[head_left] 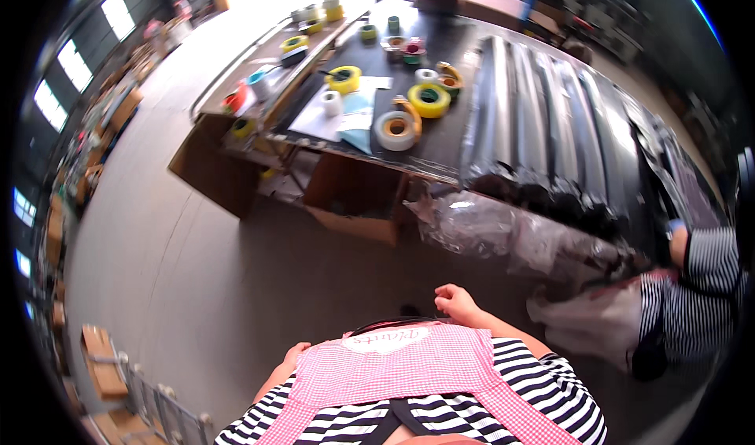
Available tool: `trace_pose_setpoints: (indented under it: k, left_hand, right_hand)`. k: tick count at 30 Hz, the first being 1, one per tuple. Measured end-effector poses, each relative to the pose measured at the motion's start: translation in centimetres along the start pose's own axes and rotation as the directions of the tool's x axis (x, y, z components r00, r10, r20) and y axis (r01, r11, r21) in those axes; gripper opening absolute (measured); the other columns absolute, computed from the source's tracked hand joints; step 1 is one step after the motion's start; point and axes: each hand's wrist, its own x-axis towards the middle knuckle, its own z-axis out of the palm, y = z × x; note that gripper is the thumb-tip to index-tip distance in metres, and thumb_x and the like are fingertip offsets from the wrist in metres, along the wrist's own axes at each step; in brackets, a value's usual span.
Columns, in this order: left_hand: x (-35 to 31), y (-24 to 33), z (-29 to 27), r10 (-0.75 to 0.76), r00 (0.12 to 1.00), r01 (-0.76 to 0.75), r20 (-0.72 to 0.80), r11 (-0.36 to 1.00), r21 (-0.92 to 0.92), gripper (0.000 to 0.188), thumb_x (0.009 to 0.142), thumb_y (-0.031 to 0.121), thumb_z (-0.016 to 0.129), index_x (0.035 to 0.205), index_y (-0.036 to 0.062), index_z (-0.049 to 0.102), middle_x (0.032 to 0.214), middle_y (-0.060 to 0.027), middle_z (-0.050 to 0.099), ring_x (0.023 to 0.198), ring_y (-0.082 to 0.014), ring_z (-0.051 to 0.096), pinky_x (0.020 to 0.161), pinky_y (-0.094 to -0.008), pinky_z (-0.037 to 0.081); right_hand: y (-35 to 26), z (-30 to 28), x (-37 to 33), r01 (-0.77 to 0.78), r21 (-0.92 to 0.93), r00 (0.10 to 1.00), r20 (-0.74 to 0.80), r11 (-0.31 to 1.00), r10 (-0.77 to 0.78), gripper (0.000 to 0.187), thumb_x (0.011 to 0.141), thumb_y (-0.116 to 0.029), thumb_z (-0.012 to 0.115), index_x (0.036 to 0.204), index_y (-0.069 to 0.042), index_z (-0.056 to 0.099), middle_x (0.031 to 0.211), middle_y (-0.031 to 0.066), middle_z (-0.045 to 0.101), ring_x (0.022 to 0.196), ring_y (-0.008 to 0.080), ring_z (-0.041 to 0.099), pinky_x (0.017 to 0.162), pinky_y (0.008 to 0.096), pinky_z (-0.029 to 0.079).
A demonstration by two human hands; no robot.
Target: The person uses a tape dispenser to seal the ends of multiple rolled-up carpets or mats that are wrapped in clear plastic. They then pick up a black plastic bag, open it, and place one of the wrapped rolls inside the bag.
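The left hand is partly hidden beside the pink checked apron, so its opening and any grip cannot be told, while near the left near corner of the bench a white sheet, a clear tape roll and a yellow tape roll are laid, above an open cardboard box. The right hand is held half-open with fingers loosely curled, nothing seen gripped, below crumpled clear plastic under the near edge; farther right, black strips are laid.
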Motion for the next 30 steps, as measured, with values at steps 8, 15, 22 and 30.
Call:
trace_pose_setpoints:
  k: [8,15,22,30]
  left_hand:
    - [10.1,8.3,1.3,0.163,0.973,-0.226,0.164,0.817,0.531,0.044,0.088,0.025,0.071,0.124,-0.0004,0.065,0.121,-0.0197,0.069,0.112,-0.0300,0.066,0.098,-0.0375,0.050]
    - [6.7,32.7,19.9,0.613,0.699,-0.696,0.369,0.463,0.549,0.045,0.086,0.020,0.072,0.124,-0.0033,0.064,0.113,-0.0196,0.071,0.104,-0.0303,0.069,0.092,-0.0379,0.053]
    - [-9.3,33.3,48.0,0.517,0.535,-0.830,0.668,0.176,0.529,0.049,0.087,0.029,0.072,0.126,0.0001,0.065,0.121,-0.0183,0.070,0.116,-0.0306,0.066,0.100,-0.0380,0.051]
    - [-30.1,24.2,76.8,-0.287,-0.080,-0.939,0.955,-0.298,-0.168,0.051,0.096,0.039,0.061,0.137,0.0086,0.059,0.138,-0.0170,0.060,0.127,-0.0313,0.057,0.107,-0.0400,0.045]
  right_hand:
    - [19.5,-1.3,-26.4,-0.367,0.177,0.719,-0.570,0.914,0.399,0.046,0.087,-0.024,0.071,0.125,0.000,0.063,0.115,0.0180,0.069,0.105,0.0280,0.068,0.091,0.0377,0.054]
    - [34.2,3.0,-41.4,-0.315,0.529,0.364,-0.700,0.788,0.614,0.046,0.081,-0.029,0.072,0.117,-0.003,0.066,0.110,0.0188,0.071,0.104,0.0310,0.069,0.090,0.0406,0.055]
    - [54.6,9.4,-55.5,-0.303,0.626,0.512,-0.530,0.719,0.676,0.042,0.080,-0.026,0.076,0.114,-0.001,0.069,0.103,0.0162,0.073,0.096,0.0280,0.070,0.081,0.0385,0.055]
    - [57.6,-2.1,-73.3,0.233,0.844,0.100,-0.516,0.484,0.851,0.046,0.087,-0.018,0.072,0.127,0.002,0.059,0.091,0.0089,0.069,0.068,0.0137,0.064,0.059,0.0297,0.053]
